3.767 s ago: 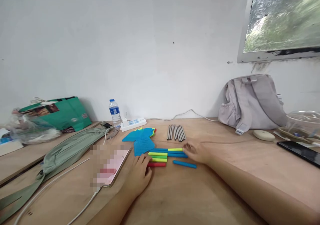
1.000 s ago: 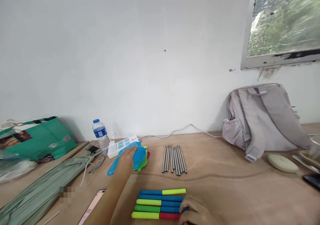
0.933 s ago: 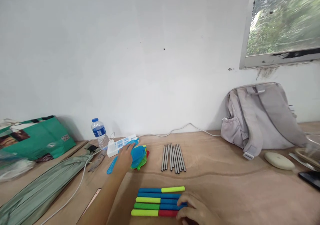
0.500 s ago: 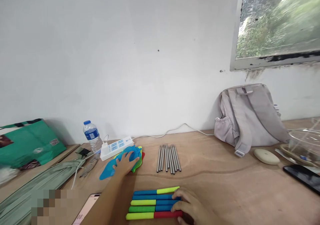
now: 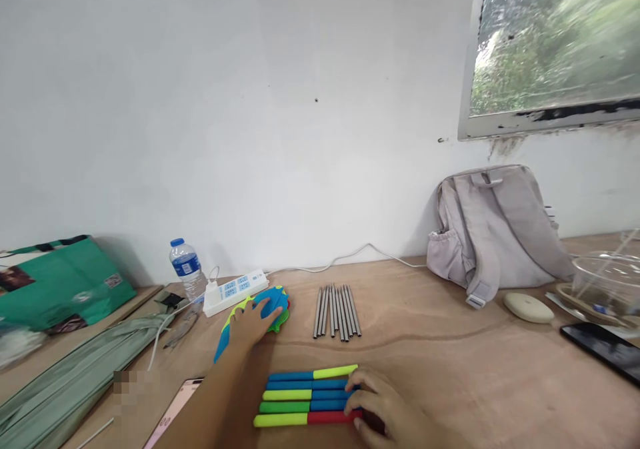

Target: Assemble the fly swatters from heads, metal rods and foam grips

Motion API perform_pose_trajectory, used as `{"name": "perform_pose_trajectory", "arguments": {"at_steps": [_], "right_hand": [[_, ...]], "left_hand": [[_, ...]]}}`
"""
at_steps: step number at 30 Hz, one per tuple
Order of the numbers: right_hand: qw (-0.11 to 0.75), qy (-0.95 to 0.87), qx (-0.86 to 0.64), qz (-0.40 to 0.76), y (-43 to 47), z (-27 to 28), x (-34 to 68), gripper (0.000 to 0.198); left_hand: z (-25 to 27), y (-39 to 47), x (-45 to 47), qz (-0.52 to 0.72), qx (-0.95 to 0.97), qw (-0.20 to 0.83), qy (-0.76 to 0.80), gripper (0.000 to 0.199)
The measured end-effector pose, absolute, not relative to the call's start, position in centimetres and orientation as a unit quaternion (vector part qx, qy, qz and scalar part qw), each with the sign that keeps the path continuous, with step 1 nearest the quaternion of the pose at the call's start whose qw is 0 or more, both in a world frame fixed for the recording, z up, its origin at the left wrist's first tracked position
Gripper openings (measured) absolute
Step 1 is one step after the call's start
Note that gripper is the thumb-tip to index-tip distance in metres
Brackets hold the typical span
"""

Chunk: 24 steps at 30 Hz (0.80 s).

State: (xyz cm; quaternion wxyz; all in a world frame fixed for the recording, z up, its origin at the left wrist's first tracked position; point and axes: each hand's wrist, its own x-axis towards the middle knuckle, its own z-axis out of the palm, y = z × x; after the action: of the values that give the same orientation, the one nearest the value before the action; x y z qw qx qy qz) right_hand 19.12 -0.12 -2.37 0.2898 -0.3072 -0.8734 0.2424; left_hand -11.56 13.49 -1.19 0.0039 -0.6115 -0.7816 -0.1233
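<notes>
Clock reference: coloured rods [image 5: 299, 394], laid in rows. At 3 o'clock, right hand [image 5: 383, 406]: fingers half curled, touching rod ends; grip cannot be determined. Toward 10 o'clock, left hand [image 5: 247, 326]: fingers spread upon stacked plastic pieces [image 5: 275, 297]. At 9 o'clock, phone [image 5: 175, 406] displays "00"; farther out at 10, bottle [image 5: 187, 269], blue label [image 5: 186, 265] illegible.

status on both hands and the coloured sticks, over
Left hand spread over colourful pile; right hand at right ends of coloured sticks. Sticks in five rows of two. Metal tubes behind, apart from the rows.
</notes>
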Motion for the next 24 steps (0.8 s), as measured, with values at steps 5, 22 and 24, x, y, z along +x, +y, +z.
{"name": "perform_pose_trajectory", "arguments": {"at_steps": [5,22,24], "right_hand": [[0.281,-0.878,-0.305,0.239,0.4,-2.9,19.0,0.024],[0.219,-0.846,-0.398,0.278,0.1,-2.5,19.3,0.053],[0.211,-0.848,-0.396,0.283,0.1,-2.7,19.4,0.054]], "left_hand": [[-1.5,15.3,-13.1,-0.100,-0.547,-0.022,-0.831,0.073],[-2.2,13.2,-10.0,-0.089,-0.583,-0.019,-0.808,0.073],[-2.0,12.9,-10.0,-0.091,-0.592,-0.020,-0.800,0.074]]}}
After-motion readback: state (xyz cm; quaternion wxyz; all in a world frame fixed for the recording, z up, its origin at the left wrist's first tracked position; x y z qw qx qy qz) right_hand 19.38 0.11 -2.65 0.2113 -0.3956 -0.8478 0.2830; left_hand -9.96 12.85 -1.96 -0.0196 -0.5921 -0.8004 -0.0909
